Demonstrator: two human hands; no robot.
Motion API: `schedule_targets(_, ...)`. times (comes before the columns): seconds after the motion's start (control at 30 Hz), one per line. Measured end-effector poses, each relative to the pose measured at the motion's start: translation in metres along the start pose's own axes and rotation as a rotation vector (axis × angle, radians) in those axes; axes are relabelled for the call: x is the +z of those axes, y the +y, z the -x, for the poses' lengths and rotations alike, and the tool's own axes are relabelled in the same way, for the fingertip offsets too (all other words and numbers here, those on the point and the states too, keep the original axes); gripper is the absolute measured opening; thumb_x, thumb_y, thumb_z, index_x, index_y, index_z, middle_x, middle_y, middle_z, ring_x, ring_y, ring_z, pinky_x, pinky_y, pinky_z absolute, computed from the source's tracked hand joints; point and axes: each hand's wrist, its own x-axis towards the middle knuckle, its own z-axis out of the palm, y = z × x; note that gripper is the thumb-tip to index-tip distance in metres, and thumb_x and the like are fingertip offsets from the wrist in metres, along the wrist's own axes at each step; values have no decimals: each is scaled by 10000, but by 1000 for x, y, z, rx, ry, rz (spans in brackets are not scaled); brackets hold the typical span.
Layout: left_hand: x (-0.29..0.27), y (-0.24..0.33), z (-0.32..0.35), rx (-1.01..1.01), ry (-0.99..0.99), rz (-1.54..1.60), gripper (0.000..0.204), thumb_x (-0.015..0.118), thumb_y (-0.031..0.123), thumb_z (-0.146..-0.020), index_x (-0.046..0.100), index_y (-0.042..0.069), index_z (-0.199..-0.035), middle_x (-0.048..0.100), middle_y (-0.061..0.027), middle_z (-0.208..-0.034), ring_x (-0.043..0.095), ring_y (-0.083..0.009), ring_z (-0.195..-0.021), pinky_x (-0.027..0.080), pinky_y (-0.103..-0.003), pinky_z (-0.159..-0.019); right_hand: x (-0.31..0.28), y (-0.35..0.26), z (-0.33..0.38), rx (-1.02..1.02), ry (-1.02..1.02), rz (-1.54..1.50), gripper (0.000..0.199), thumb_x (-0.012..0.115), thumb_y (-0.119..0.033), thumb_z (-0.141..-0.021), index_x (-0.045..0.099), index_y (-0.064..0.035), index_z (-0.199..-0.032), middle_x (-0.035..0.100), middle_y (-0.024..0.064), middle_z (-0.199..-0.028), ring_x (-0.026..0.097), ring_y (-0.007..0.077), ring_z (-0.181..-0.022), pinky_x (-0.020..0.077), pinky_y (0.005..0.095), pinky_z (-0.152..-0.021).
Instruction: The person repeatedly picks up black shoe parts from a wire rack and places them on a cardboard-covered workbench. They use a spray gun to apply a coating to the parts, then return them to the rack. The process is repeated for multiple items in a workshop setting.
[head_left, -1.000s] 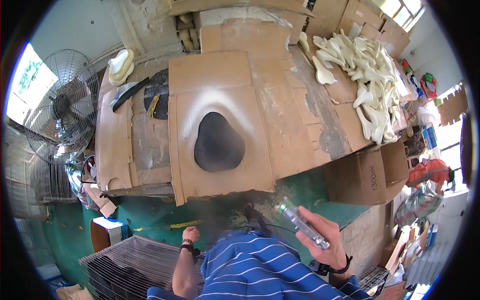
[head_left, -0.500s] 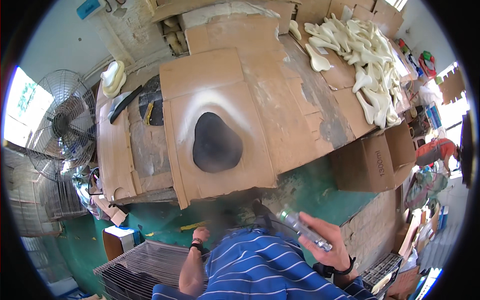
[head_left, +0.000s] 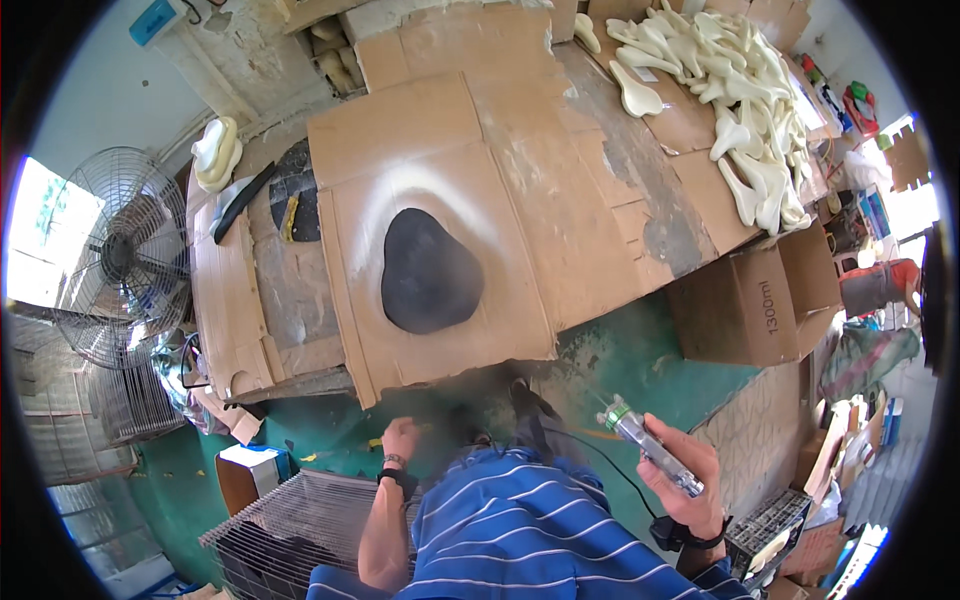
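In my right hand (head_left: 690,470), wrapped round its body, is a metal spray gun (head_left: 655,445) with a green ring near its front end. It points up and left, off the table's front edge. My left hand (head_left: 401,440) hangs low before the table with its fingers curled; I see nothing in them. A dark, rounded triangular pad (head_left: 430,272), like a bicycle saddle cover, lies on a cardboard sheet (head_left: 350,350). A white sprayed haze arcs round the pad's far side. Neither hand touches the pad.
Many cream saddle-shaped pieces (head_left: 755,145) are heaped at the table's far right. Below them stands an open cardboard box (head_left: 735,310). A large fan (head_left: 120,255) is at left, with a wire rack (head_left: 290,515) low on the left. Another person (head_left: 880,288) is at far right.
My right hand has moved right and slightly down with the spray gun. My left hand has risen a little. The view has shifted slightly; the pad stays in place.
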Motion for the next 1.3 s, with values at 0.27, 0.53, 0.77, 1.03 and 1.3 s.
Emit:
schedule_targets(0.27, -14, 155, -52, 193, 270, 320, 166, 627, 117, -985, 676, 42, -1125, 708, -41, -886, 630, -97, -704, 519, -269, -601, 6, -3, -3, -25, -88, -26, 604, 783, 26, -778, 619, -9, -1358, 699, 187, -932, 676, 333, -759, 530, 372, -693)
schedule_targets(0.53, 7, 234, -114, 325, 576, -22, 314, 752, 143, -861, 681, 134, -1167, 655, -86, -940, 647, -254, -859, 539, -395, -774, -8, 3, -5, -21, 13, 39, 618, 787, 31, -756, 621, 2, -1351, 686, 177, -899, 669, 328, -736, 522, 358, -672)
schedule_targets(0.77, 7, 246, -116, 325, 581, -151, 413, 839, 118, -766, 680, 199, -1139, 573, -34, -859, 612, -255, -819, 527, -426, -743, -24, 12, 9, -15, -33, 50, 605, 779, 9, -736, 653, -20, -1327, 682, 165, -850, 670, 323, -700, 515, 355, -637)
schedule_targets(1.03, 4, 258, -110, 305, 571, -163, 393, 855, 112, -737, 698, 188, -1089, 579, -32, -823, 612, -261, -812, 515, -435, -739, -41, 21, 5, 57, -4, 38, 608, 784, 39, -736, 644, 10, -1327, 680, 176, -840, 665, 311, -671, 501, 343, -614)
schedule_targets(1.3, 1, 261, -113, 239, 563, -251, 402, 872, 152, -716, 703, 190, -1079, 601, -34, -840, 633, -261, -836, 523, -433, -760, -39, 22, -32, -42, 43, -18, 625, 782, 47, -722, 640, -1, -1329, 672, 166, -843, 647, 318, -676, 503, 348, -633)
